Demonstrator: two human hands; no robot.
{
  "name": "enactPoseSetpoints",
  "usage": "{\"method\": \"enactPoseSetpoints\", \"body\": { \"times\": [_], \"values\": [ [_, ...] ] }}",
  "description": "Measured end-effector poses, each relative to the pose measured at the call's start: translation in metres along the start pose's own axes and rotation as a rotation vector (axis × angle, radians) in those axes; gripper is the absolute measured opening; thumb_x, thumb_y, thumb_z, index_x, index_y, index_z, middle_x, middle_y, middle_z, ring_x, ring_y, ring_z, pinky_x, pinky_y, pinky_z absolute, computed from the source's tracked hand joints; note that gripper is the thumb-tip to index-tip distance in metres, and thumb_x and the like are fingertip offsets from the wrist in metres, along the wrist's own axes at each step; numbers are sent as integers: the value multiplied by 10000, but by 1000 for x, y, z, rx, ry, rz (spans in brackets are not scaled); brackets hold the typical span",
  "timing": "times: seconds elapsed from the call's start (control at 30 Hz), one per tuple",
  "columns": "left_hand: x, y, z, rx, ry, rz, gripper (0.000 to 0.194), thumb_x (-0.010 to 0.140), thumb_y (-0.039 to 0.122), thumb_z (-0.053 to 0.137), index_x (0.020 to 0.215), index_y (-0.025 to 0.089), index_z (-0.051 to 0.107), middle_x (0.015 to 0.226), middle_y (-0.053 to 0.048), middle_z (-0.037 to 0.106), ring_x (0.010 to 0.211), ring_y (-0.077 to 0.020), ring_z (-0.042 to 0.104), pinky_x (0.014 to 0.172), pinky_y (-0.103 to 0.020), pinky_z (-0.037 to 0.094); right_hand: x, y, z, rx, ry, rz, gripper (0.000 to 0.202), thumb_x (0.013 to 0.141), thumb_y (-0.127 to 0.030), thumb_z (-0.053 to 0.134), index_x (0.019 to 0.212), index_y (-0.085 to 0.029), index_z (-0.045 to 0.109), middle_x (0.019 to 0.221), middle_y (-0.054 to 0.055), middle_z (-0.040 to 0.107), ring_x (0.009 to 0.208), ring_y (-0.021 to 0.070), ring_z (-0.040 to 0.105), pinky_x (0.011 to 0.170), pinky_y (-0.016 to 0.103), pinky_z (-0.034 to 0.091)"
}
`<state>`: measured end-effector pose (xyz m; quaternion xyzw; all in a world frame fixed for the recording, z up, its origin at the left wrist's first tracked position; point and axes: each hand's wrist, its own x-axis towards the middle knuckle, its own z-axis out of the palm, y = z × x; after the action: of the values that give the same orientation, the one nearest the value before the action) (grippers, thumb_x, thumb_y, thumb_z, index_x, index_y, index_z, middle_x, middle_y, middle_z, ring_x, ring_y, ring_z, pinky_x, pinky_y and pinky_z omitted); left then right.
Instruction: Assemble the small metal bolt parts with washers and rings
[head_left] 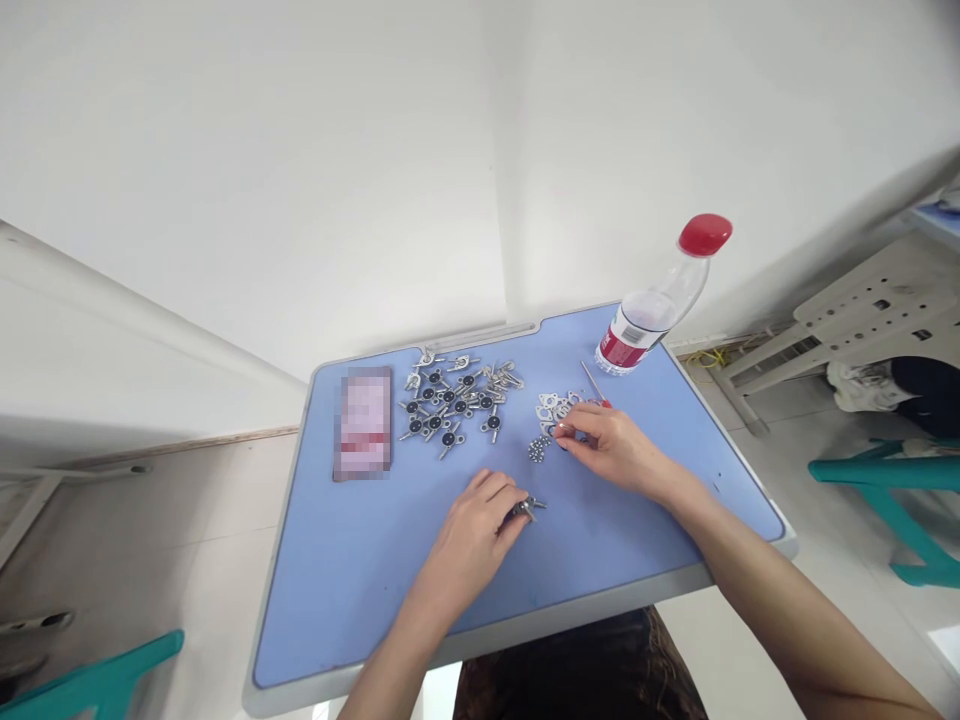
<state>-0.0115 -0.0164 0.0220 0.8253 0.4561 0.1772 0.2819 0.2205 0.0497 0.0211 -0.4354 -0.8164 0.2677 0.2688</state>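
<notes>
My left hand (484,515) is closed around a small silver metal fitting (529,506), held just above the tabletop near the front; metal prongs stick out past the fingertips. To the right, my right hand (607,442) has thumb and fingers pinched together beside a little heap of small round metal pieces (537,448). Whatever lies in that pinch is too small to make out. Flat silver plates with holes (550,405) lie just behind the fingers. Several metal fittings with black round centres (448,397) are spread farther back, left of the plates.
A blue table (337,570) carries everything. A phone-like rectangle (363,424), blurred out, lies at its left. A red-capped plastic bottle (634,325) stands at the back right, near a red-handled screwdriver (595,382). Behind rises a white wall (300,180); a teal stool (885,490) is at the right.
</notes>
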Motion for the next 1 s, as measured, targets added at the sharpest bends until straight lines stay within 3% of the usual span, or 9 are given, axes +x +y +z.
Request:
{"method": "enactPoseSetpoints", "body": {
  "times": [0.43, 0.67, 0.87, 1.0],
  "values": [
    [0, 0, 0, -15, 20, -4, 125, 900, 115, 577, 972, 206, 625, 890, -6, 608, 852, -171, 557, 790, -326, 477, -1, -1, 23, -254, -107, -81, 122, 931, -171, 531, 874, -171, 639, 835, 30, 596, 645, 114, 523, 567, 240, 316],
    [0, -1, 1, -6, 19, -10, 128, 899, 118, 580, 980, 206, 625, 898, -12, 607, 866, -179, 546, 778, -326, 472, -1, -6, 24, -316, -153, -102, 148, 945, -152, 482, 893, -149, 621, 861, 53, 610, 618, 123, 526, 527, 250, 299],
    [-1, -2, 2, -17, 5, -15, 126, 905, 121, 573, 983, 208, 623, 915, -21, 605, 880, -184, 542, 768, -326, 466, -4, -10, 15, -45, -62, -35, 123, 924, -120, 468, 930, -155, 586, 873, 59, 656, 721, 150, 583, 628, 255, 414],
    [0, -2, 2, -25, 1, -6, 121, 913, 124, 565, 985, 205, 618, 923, -24, 599, 884, -183, 542, 794, -338, 465, -5, -18, 13, 185, -75, 95, 88, 890, -165, 554, 833, -186, 618, 753, -5, 658, 618, 110, 531, 594, 226, 413]
  ]
}}
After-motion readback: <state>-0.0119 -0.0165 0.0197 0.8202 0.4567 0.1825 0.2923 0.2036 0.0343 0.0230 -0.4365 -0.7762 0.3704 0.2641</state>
